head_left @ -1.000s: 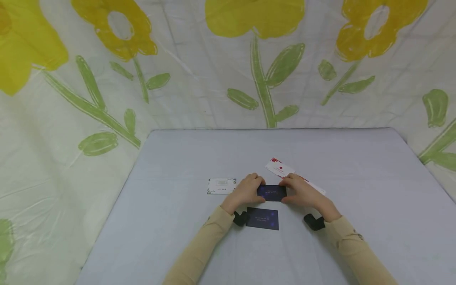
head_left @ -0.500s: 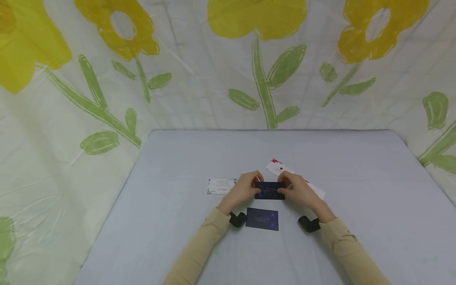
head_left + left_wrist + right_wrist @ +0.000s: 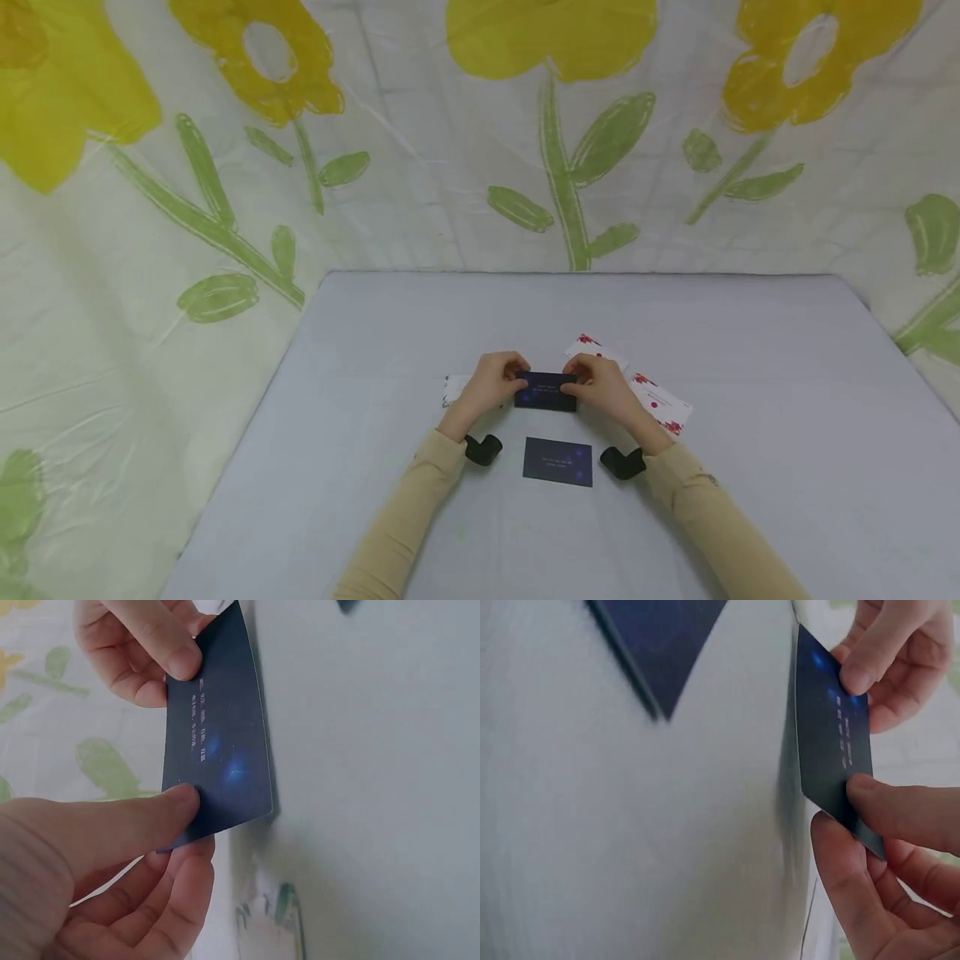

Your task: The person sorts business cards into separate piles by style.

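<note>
Yellow-flowered backdrop [image 3: 435, 167], pale tabletop [image 3: 757, 342], two red-patterned white cards [image 3: 663, 406]

The held card [image 3: 222, 733] is navy with bright blue spots.

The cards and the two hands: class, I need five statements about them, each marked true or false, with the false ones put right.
1. The left hand and right hand pinch the same dark blue card. True.
2. The second card, also dark, stands upright on its edge. False: the second card lies flat on the table.
3. Two red-and-white cards lie near the right hand. True.
4. The leafy white card shows whole in the head view. False: the left hand partly covers it.
5. Both sleeves are beige. True.
</note>
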The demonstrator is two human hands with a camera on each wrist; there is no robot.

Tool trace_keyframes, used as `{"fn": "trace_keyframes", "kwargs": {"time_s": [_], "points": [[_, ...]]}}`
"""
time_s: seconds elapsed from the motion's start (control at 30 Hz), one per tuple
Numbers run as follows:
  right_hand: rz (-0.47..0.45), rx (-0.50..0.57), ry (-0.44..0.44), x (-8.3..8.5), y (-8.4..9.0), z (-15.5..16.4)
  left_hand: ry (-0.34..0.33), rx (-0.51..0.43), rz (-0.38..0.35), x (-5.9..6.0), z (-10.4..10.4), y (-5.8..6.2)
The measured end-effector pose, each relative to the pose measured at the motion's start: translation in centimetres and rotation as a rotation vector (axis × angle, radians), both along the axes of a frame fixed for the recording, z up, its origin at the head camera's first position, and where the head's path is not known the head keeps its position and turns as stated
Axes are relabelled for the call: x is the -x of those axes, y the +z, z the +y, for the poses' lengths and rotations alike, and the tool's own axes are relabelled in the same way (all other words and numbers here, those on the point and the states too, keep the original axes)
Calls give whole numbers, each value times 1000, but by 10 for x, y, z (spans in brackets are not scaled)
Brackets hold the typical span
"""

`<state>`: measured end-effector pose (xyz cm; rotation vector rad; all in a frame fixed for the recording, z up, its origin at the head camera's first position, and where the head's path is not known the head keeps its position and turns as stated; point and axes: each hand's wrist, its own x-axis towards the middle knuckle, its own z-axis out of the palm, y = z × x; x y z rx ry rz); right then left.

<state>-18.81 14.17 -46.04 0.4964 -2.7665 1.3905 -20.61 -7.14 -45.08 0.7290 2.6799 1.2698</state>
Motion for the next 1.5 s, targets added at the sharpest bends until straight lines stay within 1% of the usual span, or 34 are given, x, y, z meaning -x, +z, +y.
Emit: {"fn": "trace_keyframes", "kwargs": {"time_s": [0.1, 0.17, 0.33, 0.47, 0.63, 0.83, 0.93, 1.0, 1.07, 1.17, 1.2, 1.27, 1.33, 1.43, 1.5], "points": [[1, -9, 1, 0, 0, -4, 12, 40, 6, 1, 0, -2], [24, -30, 8, 1, 0, -7, 21, 62, 13, 1, 1, -3], [79, -154, 15, 3, 2, -11, 39, 161, 74, 1, 4, -4], [66, -271, 5, 3, 5, -14, 50, 234, 117, 1, 6, -5], [45, -350, -9, 3, 6, -17, 51, 276, 111, -1, 9, -3], [58, -372, -21, 2, 3, -17, 49, 298, 104, -3, 10, 1], [67, -388, -21, 2, 2, -17, 50, 300, 106, -3, 9, 0], [77, -392, -5, 1, 3, -16, 50, 300, 102, -3, 9, -1], [92, -370, 19, -1, 6, -14, 53, 287, 99, -4, 8, -2], [96, -310, 62, -6, 15, -8, 58, 242, 86, -8, 6, 0], [95, -292, 77, -8, 18, -5, 52, 226, 87, -11, 5, 2], [76, -272, 102, -15, 25, 0, 16, 193, 81, -17, 2, 6], [52, -284, 132, -24, 31, 5, -52, 170, 66, -26, -1, 10], [7, -343, 165, -41, 36, 8, -166, 172, 33, -42, -6, 14], [-9, -385, 175, -53, 36, 8, -220, 211, 26, -53, -9, 16]]}}
